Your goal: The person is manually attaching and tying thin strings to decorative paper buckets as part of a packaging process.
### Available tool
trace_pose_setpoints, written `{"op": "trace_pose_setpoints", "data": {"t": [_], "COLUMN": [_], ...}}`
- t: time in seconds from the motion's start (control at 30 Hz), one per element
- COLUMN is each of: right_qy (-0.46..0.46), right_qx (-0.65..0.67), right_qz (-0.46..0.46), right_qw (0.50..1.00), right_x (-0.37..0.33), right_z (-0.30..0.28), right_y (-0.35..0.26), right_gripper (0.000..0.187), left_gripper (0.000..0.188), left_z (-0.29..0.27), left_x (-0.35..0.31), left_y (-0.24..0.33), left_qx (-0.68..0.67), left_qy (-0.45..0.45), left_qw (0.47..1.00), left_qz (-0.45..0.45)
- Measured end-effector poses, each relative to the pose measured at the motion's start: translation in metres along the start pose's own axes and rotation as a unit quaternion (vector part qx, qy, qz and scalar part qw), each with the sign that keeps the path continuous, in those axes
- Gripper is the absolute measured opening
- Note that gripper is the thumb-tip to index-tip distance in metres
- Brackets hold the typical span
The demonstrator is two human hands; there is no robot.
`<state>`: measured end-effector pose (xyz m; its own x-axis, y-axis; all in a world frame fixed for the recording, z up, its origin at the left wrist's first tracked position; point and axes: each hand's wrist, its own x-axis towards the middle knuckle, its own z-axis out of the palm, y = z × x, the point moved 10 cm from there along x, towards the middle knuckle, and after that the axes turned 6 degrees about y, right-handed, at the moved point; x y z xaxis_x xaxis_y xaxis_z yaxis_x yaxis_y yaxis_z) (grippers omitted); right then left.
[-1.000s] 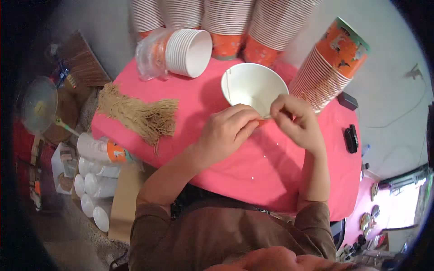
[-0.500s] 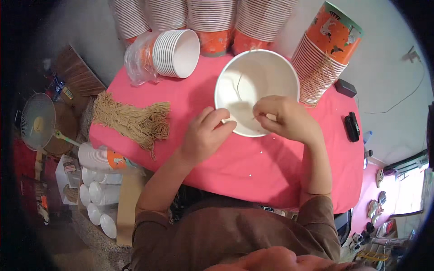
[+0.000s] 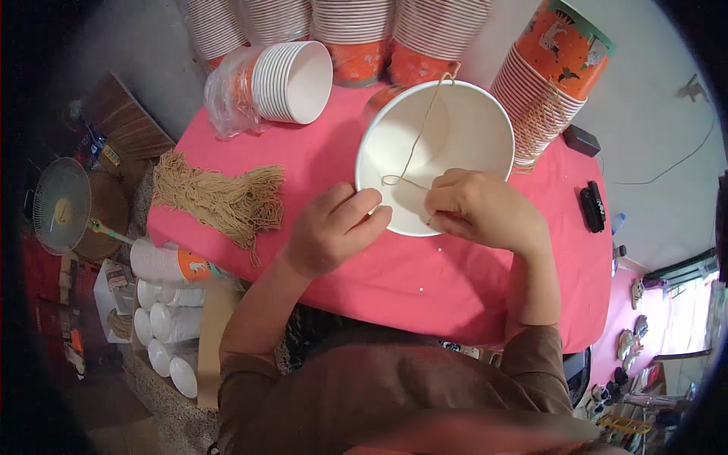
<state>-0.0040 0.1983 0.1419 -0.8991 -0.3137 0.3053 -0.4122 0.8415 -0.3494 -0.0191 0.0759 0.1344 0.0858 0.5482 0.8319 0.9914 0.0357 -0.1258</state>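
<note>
A large paper bucket (image 3: 474, 125), white inside, lies tilted on the table with its mouth toward me. At its near-left rim my left hand (image 3: 331, 230) is closed, thumb and fingers pinching the edge. My right hand (image 3: 485, 210) pinches a tan string (image 3: 419, 139) over the near-right part of the mouth. From the far rim, where it is looped, the string runs down across the opening, makes a small curl and reaches my right fingers. A bundle of the same tan strings (image 3: 220, 197) lies to the left of my left hand.
Nested paper buckets (image 3: 349, 57) stand along the back. A wrapped stack (image 3: 292, 83) lies on its side; another stack (image 3: 542, 106), orange-topped, leans at right with strings hanging on it. A black marker-like object (image 3: 592, 206) lies on the pink cloth (image 3: 394, 280). Below left, a carton (image 3: 216, 341) holds white containers.
My right hand has drawn the string further out, and its looped end now shows at the far rim. The bucket has shifted slightly and turned its mouth more toward me.
</note>
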Motion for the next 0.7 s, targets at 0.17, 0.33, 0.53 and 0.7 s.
{"op": "trace_pose_setpoints", "data": {"t": [0.17,0.33,0.53,0.7], "right_qy": [-0.021,-0.023,-0.023,-0.042], "right_qx": [0.001,0.008,0.061,0.062], "right_qz": [-0.002,-0.014,-0.018,-0.009], "right_qw": [1.0,1.0,0.998,0.997], "right_x": [-0.0015,-0.0019,-0.0033,-0.0026], "right_z": [0.0067,0.0063,0.0041,0.0064], "right_y": [-0.0002,-0.0023,-0.0047,-0.0055], "right_gripper": [0.009,0.009,0.009,0.009], "left_gripper": [0.023,0.022,0.022,0.022], "left_z": [-0.0003,0.0006,-0.0031,-0.0025], "left_x": [0.0025,0.0066,0.0076,0.0087], "left_y": [-0.0006,-0.0016,-0.0006,0.0005], "left_qx": [-0.005,-0.006,-0.018,-0.017], "left_qy": [0.0,-0.021,-0.011,-0.016], "left_qw": [1.0,1.0,1.0,1.0], "left_qz": [0.008,0.009,0.016,0.014]}}
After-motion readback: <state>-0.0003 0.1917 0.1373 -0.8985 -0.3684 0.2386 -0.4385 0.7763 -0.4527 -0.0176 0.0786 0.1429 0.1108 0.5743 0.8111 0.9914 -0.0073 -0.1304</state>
